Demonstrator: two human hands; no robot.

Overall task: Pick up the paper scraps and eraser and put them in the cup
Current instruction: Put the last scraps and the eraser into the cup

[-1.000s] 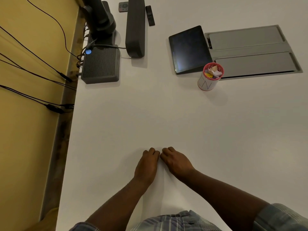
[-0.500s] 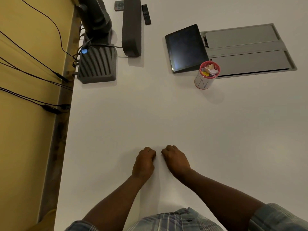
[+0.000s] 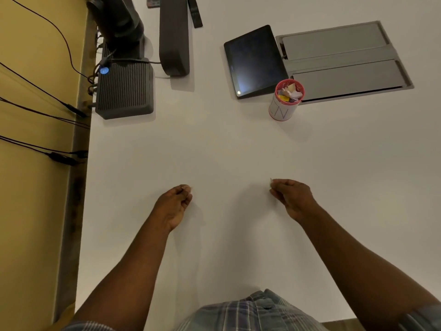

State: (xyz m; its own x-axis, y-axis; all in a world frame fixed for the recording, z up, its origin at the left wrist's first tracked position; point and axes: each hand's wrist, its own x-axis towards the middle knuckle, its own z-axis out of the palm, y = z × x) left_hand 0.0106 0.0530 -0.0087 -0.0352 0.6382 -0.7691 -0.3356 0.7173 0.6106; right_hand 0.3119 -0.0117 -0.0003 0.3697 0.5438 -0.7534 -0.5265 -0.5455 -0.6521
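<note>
The left hand and right hand, at lower centre, each pinch closed on a small white paper scrap. Carry both to the red-rimmed white paper cup at upper right, already holding scraps; release directly above its rim. The eraser cannot be identified.

The table is smooth, matt white. The tablet has a glossy dark screen, beside brushed grey metal lids (matt). The cup holds crumpled paper scraps; the shirt is checked cloth.
</note>
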